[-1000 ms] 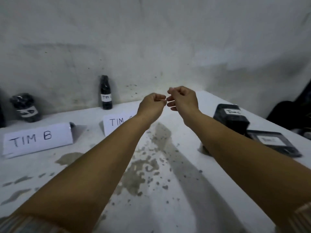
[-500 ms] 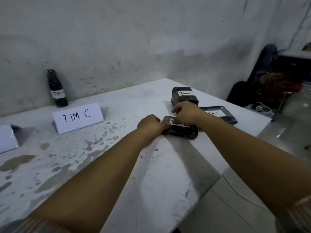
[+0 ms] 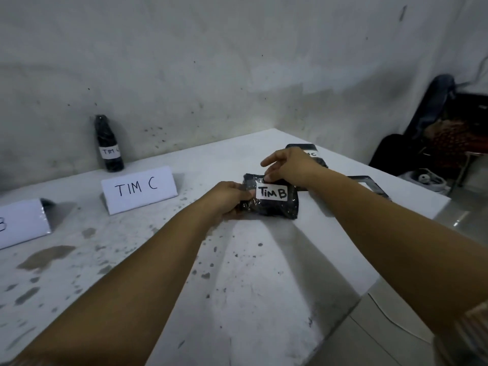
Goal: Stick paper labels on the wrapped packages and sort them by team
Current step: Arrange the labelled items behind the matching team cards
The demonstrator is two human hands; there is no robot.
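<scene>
Package [image 3: 272, 198] now lifted — both hands.

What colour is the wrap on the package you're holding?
Glossy black wrap on the package, with a white Tim B label; head view.

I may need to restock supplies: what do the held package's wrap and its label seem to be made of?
The package held by left hand and right hand looks wrapped in glossy black plastic film: wrinkled, with glints. Its label looks like matte white paper, hand-lettered in marker.
</scene>
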